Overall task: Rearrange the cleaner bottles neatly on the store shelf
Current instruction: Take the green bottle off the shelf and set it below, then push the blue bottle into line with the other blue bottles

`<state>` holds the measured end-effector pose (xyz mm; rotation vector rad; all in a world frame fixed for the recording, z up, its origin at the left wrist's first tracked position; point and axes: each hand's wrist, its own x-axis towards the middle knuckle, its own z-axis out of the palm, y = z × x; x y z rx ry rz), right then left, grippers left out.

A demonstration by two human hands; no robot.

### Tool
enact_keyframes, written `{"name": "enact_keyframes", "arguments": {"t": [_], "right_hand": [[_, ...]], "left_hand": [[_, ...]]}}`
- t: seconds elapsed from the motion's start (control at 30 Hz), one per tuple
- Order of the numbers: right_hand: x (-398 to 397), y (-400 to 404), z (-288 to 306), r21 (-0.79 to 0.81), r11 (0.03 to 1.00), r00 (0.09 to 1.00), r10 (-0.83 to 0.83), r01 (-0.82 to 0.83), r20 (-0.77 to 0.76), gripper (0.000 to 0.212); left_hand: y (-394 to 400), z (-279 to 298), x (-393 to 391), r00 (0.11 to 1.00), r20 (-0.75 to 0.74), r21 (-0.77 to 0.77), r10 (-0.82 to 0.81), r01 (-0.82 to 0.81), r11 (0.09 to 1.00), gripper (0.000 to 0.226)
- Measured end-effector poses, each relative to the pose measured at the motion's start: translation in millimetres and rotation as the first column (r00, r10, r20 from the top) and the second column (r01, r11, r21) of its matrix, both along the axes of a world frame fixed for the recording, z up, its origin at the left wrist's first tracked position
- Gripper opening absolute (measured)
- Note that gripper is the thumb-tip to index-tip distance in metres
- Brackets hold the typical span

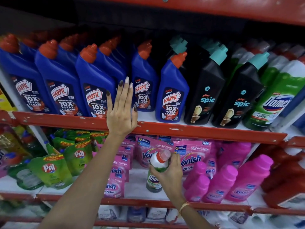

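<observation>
Blue Harpic bottles point(59, 83) with red caps stand in rows on the upper red shelf point(198, 131). One Harpic bottle point(143, 80) stands set back behind a gap; another point(171, 91) stands right of it. Black Spic bottles point(204, 90) and green Domex bottles point(277, 96) fill the right side. My left hand point(121, 111) is flat and open, fingers up, in the gap between Harpic bottles, palm at the shelf's edge. My right hand point(168, 174) grips a small green Domex bottle point(159, 162) with a white and red top, in front of the lower shelf.
The lower shelf point(148, 202) carries green Pril pouches point(54, 167) on the left, pink Vanish pouches point(191, 156) in the middle, pink Vanish bottles point(231, 179) and red bottles point(283, 176) on the right. Another red shelf runs overhead point(214, 7). White packs show below.
</observation>
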<state>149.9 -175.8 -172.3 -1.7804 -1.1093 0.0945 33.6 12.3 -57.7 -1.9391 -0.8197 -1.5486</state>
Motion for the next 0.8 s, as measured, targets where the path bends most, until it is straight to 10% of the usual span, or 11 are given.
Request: {"name": "enact_keyframes", "arguments": {"t": [0.43, 0.8], "right_hand": [[12.0, 14.7, 160.6, 0.585, 0.811, 0.951, -0.205, 0.033, 0.231, 0.033], [25.5, 81.0, 250.0, 0.297, 0.938, 0.943, -0.25, 0.179, 0.22, 0.068]], "left_hand": [[-4.9, -2.2, -1.7, 1.0, -0.01, -0.039, -0.006, 0.005, 0.999, 0.056], [-6.3, 0.6, -0.6, 1.0, 0.023, -0.055, -0.021, 0.023, 0.998, 0.057]]}}
